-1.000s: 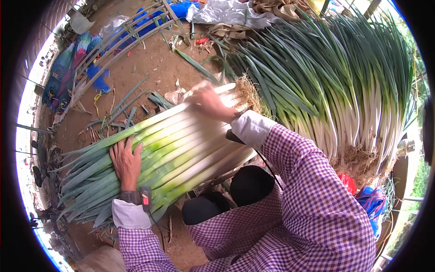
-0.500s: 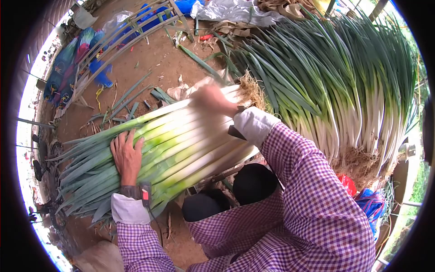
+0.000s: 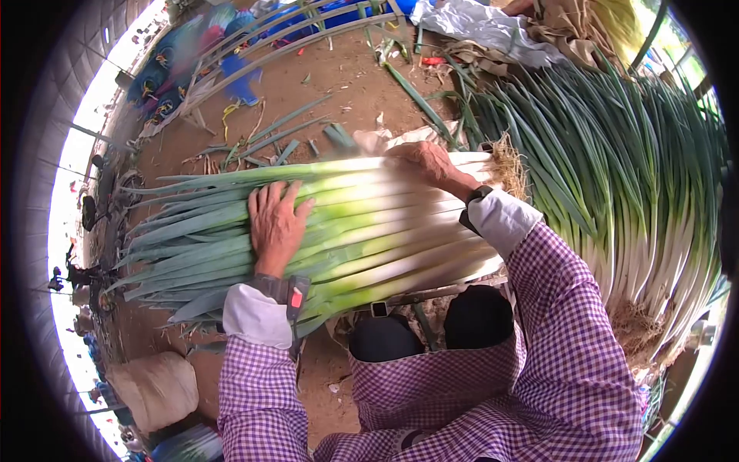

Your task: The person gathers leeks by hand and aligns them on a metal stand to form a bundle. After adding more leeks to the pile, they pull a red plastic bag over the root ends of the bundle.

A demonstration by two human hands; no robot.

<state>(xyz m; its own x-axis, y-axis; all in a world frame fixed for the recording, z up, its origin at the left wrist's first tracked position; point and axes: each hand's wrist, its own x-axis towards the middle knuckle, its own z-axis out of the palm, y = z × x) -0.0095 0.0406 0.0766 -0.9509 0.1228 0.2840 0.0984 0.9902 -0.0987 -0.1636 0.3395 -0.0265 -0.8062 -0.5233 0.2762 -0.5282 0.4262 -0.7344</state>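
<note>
A layer of long green onions [image 3: 362, 219] lies side by side in front of me, leaves to the left, white stalks and roots to the right. My left hand [image 3: 277, 223] rests flat on the green leaves, fingers spread a little, holding them down. At the far edge of the layer, my right hand [image 3: 431, 163] is curled over the white part of the outermost stalk; its fingertips are partly hidden. Both wrists have dark bands, and the left one carries a small device with a red patch [image 3: 296, 297].
A large heap of green onions [image 3: 608, 177] stands to the right, roots toward me. Beyond are a bamboo frame [image 3: 308, 29], white sheeting [image 3: 493, 35] and brown cloth [image 3: 573, 27]. Loose leaves [image 3: 285, 127] litter the dirt floor. A pale sack [image 3: 154, 391] lies lower left.
The view has turned, so the scene sits further right and the layer looks more level. My right hand, blurred before, now shows clearly at the far edge. My left hand stays on the leaves.
</note>
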